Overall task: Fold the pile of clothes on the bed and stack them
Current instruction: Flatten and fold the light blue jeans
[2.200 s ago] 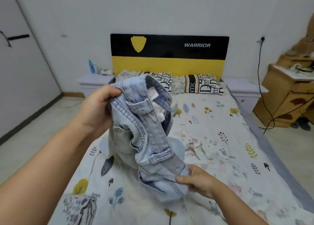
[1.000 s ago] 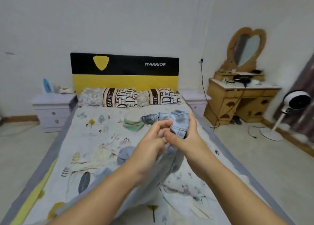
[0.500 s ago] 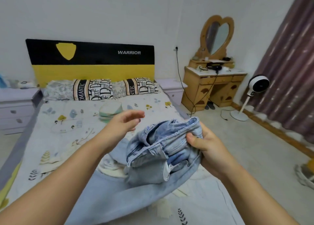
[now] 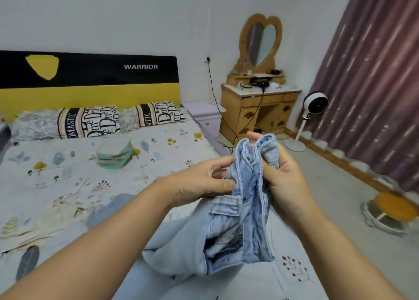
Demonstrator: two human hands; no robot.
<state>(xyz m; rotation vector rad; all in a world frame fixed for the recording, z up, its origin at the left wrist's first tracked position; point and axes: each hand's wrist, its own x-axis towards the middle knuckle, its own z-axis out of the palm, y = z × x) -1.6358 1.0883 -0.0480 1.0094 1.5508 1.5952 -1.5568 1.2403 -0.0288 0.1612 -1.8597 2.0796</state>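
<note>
I hold a pair of light blue jeans (image 4: 231, 229) up by the waistband over the right side of the bed (image 4: 68, 186). My right hand (image 4: 283, 182) grips the bunched waistband from the right, with denim sticking up above the fingers. My left hand (image 4: 204, 182) pinches the waistband edge from the left. The legs of the jeans hang down and trail across the sheet toward me. A small folded stack of green and white clothes (image 4: 115, 154) lies further up the bed, near the pillows.
Two patterned pillows (image 4: 90, 122) lie against the black and yellow headboard (image 4: 90, 82). Right of the bed stand a pale nightstand (image 4: 205, 116), a wooden dressing table (image 4: 258, 105) with trailing cords, a white fan (image 4: 314, 109), a curtain (image 4: 374, 84) and a round stool (image 4: 392, 211).
My left hand, free and open half a second ago, now pinches the waistband. The right hand has lifted the waistband higher. My view has swung further right.
</note>
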